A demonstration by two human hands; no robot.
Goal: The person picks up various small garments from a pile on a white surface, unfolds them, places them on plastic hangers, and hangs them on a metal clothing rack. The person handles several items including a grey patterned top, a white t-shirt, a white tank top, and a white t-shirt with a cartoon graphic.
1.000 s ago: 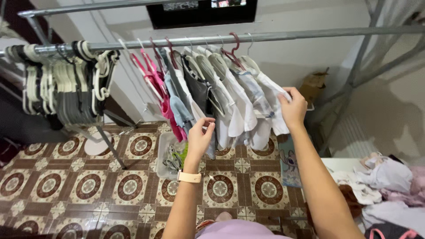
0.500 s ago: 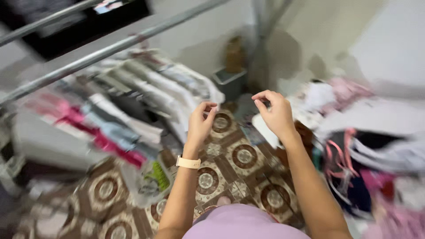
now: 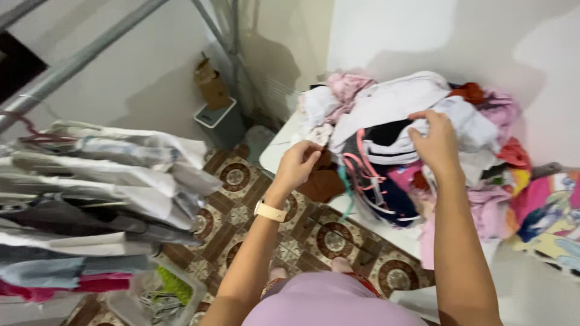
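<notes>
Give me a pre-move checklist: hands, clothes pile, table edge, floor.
1. Right hand on the white garment atop the mixed clothes pile: ok, fingers rest on it; closed grip cannot tell.
2. Left hand free: cannot tell, curled at the brown cloth.
3. Pile on the white table: not ok, pieces droop over the edge.
4. Patterned tile floor underfoot: ok.

Right hand [image 3: 436, 140] fingertips buried in the clothes pile [image 3: 417, 145].

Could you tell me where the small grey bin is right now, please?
In the head view the bin stands on the floor at upper left of centre, against the wall, below a cardboard box and left of the laundry pile.
</notes>
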